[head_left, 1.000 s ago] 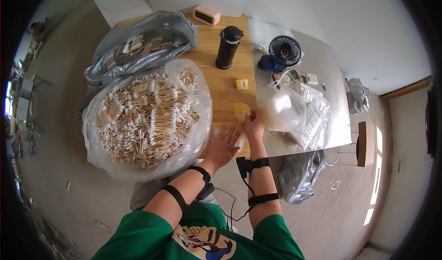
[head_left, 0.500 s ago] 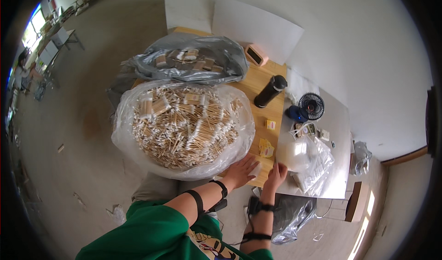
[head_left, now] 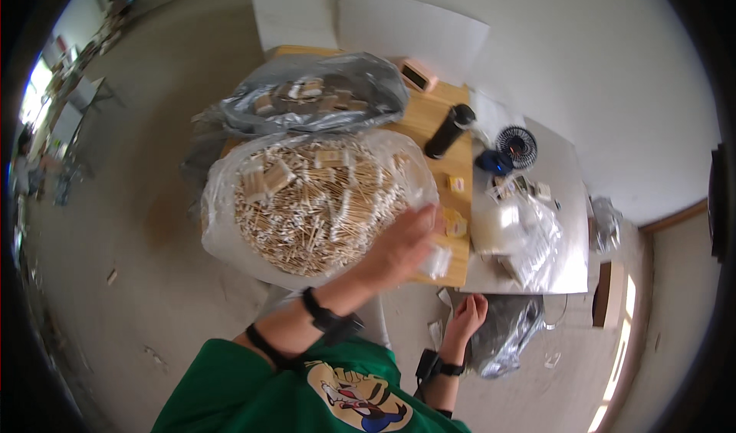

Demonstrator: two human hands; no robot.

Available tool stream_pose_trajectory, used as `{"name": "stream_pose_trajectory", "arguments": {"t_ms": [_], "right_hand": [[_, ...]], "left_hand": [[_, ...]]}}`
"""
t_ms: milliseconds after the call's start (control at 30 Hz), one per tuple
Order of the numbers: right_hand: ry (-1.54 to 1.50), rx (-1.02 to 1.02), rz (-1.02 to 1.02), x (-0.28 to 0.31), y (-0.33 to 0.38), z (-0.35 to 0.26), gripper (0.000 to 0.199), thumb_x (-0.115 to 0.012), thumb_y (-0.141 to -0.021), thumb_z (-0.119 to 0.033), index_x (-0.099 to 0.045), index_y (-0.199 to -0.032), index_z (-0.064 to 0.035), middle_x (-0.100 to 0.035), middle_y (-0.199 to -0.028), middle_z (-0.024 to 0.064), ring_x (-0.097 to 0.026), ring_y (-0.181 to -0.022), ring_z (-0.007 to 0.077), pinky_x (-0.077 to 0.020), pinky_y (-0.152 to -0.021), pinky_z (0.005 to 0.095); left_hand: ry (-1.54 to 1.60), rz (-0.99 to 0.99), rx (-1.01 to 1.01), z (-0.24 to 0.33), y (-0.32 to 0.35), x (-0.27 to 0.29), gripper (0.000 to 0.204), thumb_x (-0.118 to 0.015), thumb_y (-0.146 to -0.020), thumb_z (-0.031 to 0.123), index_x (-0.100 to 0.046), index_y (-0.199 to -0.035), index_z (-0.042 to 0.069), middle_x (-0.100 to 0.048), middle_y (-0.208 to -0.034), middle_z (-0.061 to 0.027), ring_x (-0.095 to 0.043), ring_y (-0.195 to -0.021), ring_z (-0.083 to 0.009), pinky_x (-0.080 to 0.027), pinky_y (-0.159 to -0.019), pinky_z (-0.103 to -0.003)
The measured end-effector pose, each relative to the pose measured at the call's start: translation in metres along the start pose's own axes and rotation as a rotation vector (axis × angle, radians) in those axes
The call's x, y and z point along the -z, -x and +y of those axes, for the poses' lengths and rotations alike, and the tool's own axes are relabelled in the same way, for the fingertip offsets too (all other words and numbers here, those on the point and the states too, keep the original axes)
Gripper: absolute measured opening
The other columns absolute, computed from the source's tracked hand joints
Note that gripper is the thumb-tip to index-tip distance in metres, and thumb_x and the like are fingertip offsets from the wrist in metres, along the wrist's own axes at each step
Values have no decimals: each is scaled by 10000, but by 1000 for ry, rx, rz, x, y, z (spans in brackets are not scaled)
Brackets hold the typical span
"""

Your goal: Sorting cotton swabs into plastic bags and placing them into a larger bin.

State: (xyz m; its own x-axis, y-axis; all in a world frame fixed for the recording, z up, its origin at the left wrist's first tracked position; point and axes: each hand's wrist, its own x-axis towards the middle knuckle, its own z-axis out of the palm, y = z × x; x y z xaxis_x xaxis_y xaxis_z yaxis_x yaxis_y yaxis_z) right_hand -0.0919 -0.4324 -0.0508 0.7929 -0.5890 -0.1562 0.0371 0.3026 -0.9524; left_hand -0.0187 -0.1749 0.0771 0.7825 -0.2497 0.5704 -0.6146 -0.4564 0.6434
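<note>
My left hand (head_left: pixel 402 245) is raised over the right rim of a large clear plastic bag (head_left: pixel 222 237) heaped with wooden cotton swabs (head_left: pixel 307 214). Its fingers look stretched out, though motion blurs them, and I see nothing in them. Just beside that hand, a small clear plastic packet (head_left: pixel 437 263) lies at the front corner of the wooden table (head_left: pixel 418 119). My right hand (head_left: pixel 469 314) hangs past the table's front edge with its fingers curled closed; whatever they may hold is hidden. Yellow packets or cards (head_left: pixel 455 224) lie to the right of my left hand.
A grey plastic bag (head_left: pixel 383 73) with bundled swabs stands behind. A black bottle (head_left: pixel 451 132), a pink clock (head_left: pixel 418 75) and a small yellow box (head_left: pixel 456 183) are on the wood. On the metal side table (head_left: pixel 563 257) sit a fan (head_left: pixel 516 148) and clear plastic bags (head_left: pixel 529 234).
My left hand has lifted off the table corner and moved up over the bag's rim. My right hand has drawn back from the table edge. The view has shifted slightly.
</note>
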Motion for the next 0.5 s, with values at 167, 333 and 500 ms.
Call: {"name": "stream_pose_trajectory", "arguments": {"t_ms": [167,333,500], "right_hand": [[-40,9,6,-22,-2,-2,64,-551,-857,-1,-534,-885,-56,-530,-703,4,-413,-494,38,-298,-406,163],[-48,22,-60,-65,17,-14,69,-552,-853,10,-537,-874,-54,-542,-705,19,-407,-474,39,-296,-397,162],[-49,97,-158,-102,39,-41,79,-548,-855,17,-537,-877,-57,-546,-714,15,-405,-488,26,-289,-402,158]], "left_hand": [[-549,229,517,-74,27,117,545,-610,-848,117,-397,-1344,45,-324,-1410,-238,-356,-1278,-407,-342,-1032,-461],[-866,15,861,-120,89,153,498,-614,-854,124,-437,-1318,81,-308,-1401,-258,-370,-1260,-423,-400,-980,-453],[-653,58,783,-110,101,172,398,-632,-826,109,-531,-1211,98,-486,-1267,-209,-527,-1109,-369,-479,-864,-425]]}}
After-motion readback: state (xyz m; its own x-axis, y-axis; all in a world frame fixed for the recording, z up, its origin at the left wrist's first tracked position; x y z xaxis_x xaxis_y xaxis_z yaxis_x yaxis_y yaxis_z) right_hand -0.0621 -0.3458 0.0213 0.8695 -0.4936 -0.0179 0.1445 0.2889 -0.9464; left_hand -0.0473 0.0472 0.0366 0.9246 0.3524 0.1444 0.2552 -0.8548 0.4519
